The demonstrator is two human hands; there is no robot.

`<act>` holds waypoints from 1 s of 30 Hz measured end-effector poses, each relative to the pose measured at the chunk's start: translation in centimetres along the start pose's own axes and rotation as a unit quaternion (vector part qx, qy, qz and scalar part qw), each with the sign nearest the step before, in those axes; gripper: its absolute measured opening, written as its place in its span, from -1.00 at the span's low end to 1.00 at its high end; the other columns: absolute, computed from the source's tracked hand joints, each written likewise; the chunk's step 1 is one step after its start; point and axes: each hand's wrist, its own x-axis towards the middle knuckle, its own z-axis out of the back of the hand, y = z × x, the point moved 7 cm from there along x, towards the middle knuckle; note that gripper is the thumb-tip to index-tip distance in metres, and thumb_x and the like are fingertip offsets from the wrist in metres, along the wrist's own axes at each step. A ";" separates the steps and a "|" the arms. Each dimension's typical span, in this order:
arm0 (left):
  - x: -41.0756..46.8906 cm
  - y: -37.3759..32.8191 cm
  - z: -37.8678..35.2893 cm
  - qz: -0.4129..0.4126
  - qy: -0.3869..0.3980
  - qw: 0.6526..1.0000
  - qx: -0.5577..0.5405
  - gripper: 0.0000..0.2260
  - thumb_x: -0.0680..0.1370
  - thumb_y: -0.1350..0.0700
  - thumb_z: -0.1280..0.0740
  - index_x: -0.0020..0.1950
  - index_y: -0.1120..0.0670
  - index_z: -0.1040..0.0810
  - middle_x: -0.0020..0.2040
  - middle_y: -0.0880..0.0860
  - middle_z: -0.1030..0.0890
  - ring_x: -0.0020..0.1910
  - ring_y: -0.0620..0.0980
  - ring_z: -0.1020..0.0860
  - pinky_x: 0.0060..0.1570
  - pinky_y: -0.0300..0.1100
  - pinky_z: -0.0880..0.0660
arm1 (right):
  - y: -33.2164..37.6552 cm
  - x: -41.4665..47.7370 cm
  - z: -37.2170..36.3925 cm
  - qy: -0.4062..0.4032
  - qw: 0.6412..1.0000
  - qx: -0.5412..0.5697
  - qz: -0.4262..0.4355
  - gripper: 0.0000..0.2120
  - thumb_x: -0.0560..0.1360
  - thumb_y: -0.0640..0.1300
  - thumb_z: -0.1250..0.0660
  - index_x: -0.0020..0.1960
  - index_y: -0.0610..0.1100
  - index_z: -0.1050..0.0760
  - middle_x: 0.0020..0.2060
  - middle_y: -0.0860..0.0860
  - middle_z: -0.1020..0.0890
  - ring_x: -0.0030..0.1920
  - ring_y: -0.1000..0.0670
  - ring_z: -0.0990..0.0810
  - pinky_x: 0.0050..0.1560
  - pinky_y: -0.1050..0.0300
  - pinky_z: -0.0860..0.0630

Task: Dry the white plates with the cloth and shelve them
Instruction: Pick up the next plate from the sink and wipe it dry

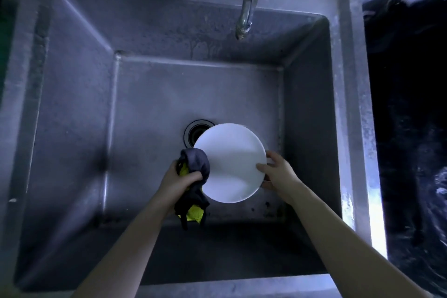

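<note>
I have one view, from the head-worn camera, looking almost straight down into the sink [72, 116]. The wide lens bows the basin walls outward. The faucet [251, 0] sits at the top of my frame and the drain [196, 132] is near the middle. The left hand [180, 176] and right hand [278, 176] reach in from the bottom edge, close under the lens. A dark counter [411, 128] runs down the right edge.
</note>
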 end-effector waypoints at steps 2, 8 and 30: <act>-0.5 -0.5 1.3 -0.015 0.000 1.000 0.000 -0.79 0.34 0.19 -0.43 -0.08 -0.02 -0.55 -0.24 -0.01 -0.66 -0.31 -0.12 -0.63 -0.39 -0.32 -0.52 | 1.5 -0.9 -0.8 0.025 1.000 -0.001 0.014 -0.77 0.55 -0.33 -0.31 0.12 -0.06 -0.52 0.01 -0.16 -0.66 -0.10 -0.19 -0.68 -0.13 -0.06 -0.67; -3.9 -2.3 6.9 -0.063 -0.099 0.988 0.103 -0.38 0.37 0.36 -0.36 0.37 -0.02 -0.36 0.15 -0.01 -0.46 0.13 0.04 -0.51 0.07 -0.26 -0.42 | 6.6 -4.6 -2.1 0.038 0.995 0.015 0.096 -0.70 0.53 -0.35 -0.29 0.23 -0.12 -0.51 0.01 -0.09 -0.65 -0.05 -0.16 -0.69 -0.18 -0.02 -0.67; -22.4 -18.5 7.3 -0.225 -0.334 0.846 0.351 -0.80 0.57 0.31 -0.16 0.17 0.16 -0.43 0.02 0.25 -0.58 -0.10 0.19 -0.51 -0.17 -0.02 -0.46 | 10.8 -18.3 1.1 0.145 0.954 0.155 0.212 -0.69 0.54 -0.34 -0.30 0.19 -0.04 -0.60 0.01 -0.07 -0.72 -0.02 -0.16 -0.72 -0.11 -0.08 -0.67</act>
